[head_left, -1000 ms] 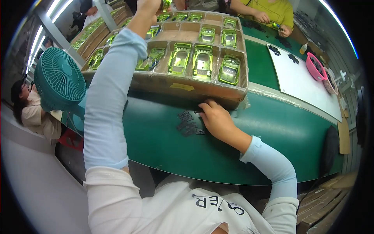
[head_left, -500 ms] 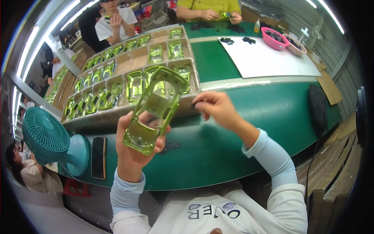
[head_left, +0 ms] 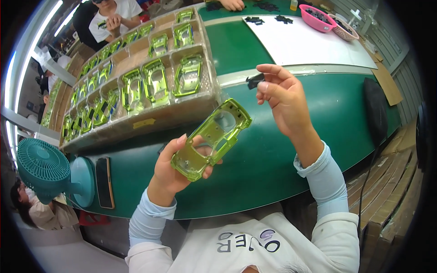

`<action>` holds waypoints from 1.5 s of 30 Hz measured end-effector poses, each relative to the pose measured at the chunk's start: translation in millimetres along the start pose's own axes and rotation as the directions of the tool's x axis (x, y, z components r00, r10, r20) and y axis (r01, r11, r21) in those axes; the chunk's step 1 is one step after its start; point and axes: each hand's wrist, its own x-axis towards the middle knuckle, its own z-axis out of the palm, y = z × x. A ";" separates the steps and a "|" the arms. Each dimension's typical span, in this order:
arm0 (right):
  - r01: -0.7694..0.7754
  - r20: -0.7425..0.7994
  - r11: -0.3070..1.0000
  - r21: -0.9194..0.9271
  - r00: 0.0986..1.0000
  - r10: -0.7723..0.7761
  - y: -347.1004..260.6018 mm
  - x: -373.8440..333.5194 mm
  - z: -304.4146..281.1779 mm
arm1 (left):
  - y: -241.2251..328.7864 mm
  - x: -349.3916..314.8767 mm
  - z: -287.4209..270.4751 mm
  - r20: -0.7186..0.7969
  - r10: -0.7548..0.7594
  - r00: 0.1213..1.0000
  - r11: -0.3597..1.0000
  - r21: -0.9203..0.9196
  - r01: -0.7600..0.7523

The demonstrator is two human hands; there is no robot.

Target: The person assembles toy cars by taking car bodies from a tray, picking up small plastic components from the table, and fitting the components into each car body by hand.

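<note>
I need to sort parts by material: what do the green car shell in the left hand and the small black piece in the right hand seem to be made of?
Green car shell: probably plastic with a glossy metallic-green coating; it shows bright mirror-like highlights. Small black piece: likely matte moulded plastic, dull and without glare, though it is too small to be sure.

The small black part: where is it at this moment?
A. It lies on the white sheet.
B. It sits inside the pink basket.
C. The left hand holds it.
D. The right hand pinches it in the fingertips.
D: the small black part sits pinched in the fingertips of the right hand, raised above the green table, while the left hand holds the green toy car shell.
</note>
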 end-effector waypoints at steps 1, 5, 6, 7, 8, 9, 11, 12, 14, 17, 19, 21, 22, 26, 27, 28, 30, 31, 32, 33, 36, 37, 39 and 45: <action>-0.007 -0.007 1.000 -0.002 1.000 0.007 -1.4 -0.7 -1.2 | -1.4 0.1 0.6 -0.017 0.005 1.000 1.000 -0.016 -0.005; -0.028 0.036 0.999 -0.020 0.999 0.028 -17.3 -14.3 14.1 | -8.7 4.3 9.2 -0.141 0.098 0.985 0.992 0.097 -0.085; -0.025 0.079 0.998 -0.051 0.996 0.029 -19.5 -17.5 17.5 | -7.4 7.8 10.5 -0.173 0.172 0.970 0.975 0.169 -0.143; -0.029 0.101 0.994 -0.102 0.994 0.040 -17.0 -22.5 21.7 | -5.6 7.9 10.3 -0.110 0.201 0.973 0.953 0.252 -0.169; -0.045 0.109 0.994 -0.099 0.993 0.056 -14.6 -27.4 26.9 | -5.5 7.4 11.2 -0.125 0.206 0.971 0.955 0.244 -0.171; -0.135 0.135 0.978 -0.156 0.978 0.157 -12.2 -31.5 31.8 | -5.3 9.4 12.4 -0.090 0.249 0.964 0.916 0.346 -0.205; -0.219 0.145 0.939 -0.265 0.954 0.263 -2.8 -36.7 40.9 | -5.7 10.6 15.9 -0.067 0.308 0.949 0.855 0.457 -0.245; -0.223 0.145 0.938 -0.264 0.953 0.267 2.9 -36.9 42.3 | -7.2 11.2 15.0 -0.071 0.307 0.949 0.856 0.455 -0.244; -0.165 0.097 0.896 -0.413 0.970 0.223 13.8 -36.6 42.3 | -9.2 12.4 12.7 -0.073 0.359 0.930 0.820 0.500 -0.277; -0.152 0.080 0.868 -0.473 0.974 0.214 21.9 -34.4 38.0 | -12.2 13.7 12.1 -0.074 0.382 0.921 0.788 0.547 -0.283; -0.152 0.074 0.848 -0.508 0.973 0.219 23.8 -35.7 38.9 | -14.6 14.2 11.1 -0.078 0.380 0.922 0.786 0.553 -0.277; -0.152 0.061 0.848 -0.508 0.975 0.211 25.6 -37.5 41.9 | -16.2 14.8 11.6 -0.083 0.379 0.921 0.783 0.560 -0.272; -0.152 0.061 0.847 -0.510 0.975 0.212 26.9 -38.3 43.1 | -16.8 15.3 12.3 -0.087 0.380 0.921 0.770 0.581 -0.263; -0.065 0.061 0.790 -0.609 0.990 0.128 32.3 -38.5 43.2 | -19.0 17.2 11.6 -0.104 0.389 0.915 0.748 0.615 -0.248; -0.039 0.072 0.770 -0.636 0.991 0.110 33.2 -37.7 42.5 | -19.2 17.6 12.0 -0.104 0.387 0.916 0.749 0.615 -0.246; -0.041 0.069 0.771 -0.636 0.992 0.110 34.2 -37.3 41.5 | -19.4 17.9 12.5 -0.104 0.392 0.914 0.739 0.627 -0.246; 0.005 0.088 0.749 -0.663 0.994 0.072 35.7 -36.5 39.8 | -20.0 18.6 13.0 -0.104 0.395 0.913 0.730 0.639 -0.243; 0.004 0.086 0.749 -0.663 0.994 0.071 34.7 -36.2 40.0 | -20.3 18.9 12.8 -0.082 0.408 0.909 0.704 0.662 -0.256; -0.029 0.070 0.771 -0.636 0.993 0.095 32.8 -35.9 40.8 | -20.7 19.2 12.7 -0.061 0.420 0.906 0.677 0.685 -0.268; -0.062 0.054 0.791 -0.608 0.991 0.119 31.8 -35.5 41.2 | -20.6 19.4 12.6 -0.061 0.418 0.906 0.677 0.685 -0.267; -0.070 0.046 0.802 -0.594 0.992 0.120 32.4 -34.0 40.5 | -20.7 20.1 11.7 -0.063 0.424 0.904 0.683 0.678 -0.273; -0.072 0.044 0.802 -0.593 0.992 0.122 33.5 -34.2 40.1 | -21.0 20.3 11.3 -0.072 0.429 0.900 0.687 0.673 -0.273; -0.057 0.053 0.776 -0.628 0.992 0.116 35.7 -34.7 39.6 | -21.4 20.5 11.1 -0.084 0.433 0.897 0.692 0.668 -0.272; -0.119 0.070 0.734 -0.669 0.973 0.222 39.0 -32.4 36.7 | -24.3 21.6 11.6 -0.115 0.415 0.902 0.720 0.648 -0.249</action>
